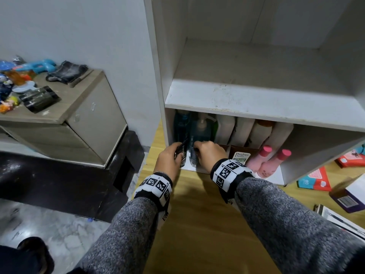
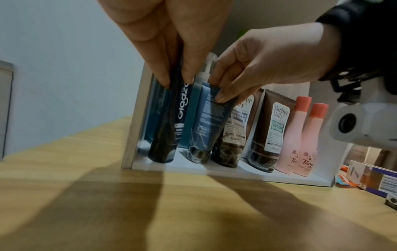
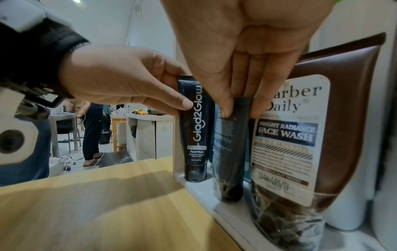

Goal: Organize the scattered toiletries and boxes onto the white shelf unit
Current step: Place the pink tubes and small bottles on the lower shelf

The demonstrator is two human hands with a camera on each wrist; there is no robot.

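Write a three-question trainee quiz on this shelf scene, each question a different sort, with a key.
1. True or false: the left hand pinches the Glad2Glow tube.
2. The right hand has its grip on: A) a pink bottle, B) the blue-grey tube, C) a box.
3. Fill in: both pink bottles have ___ caps.

Key: 1 true; 2 B; 3 pink.
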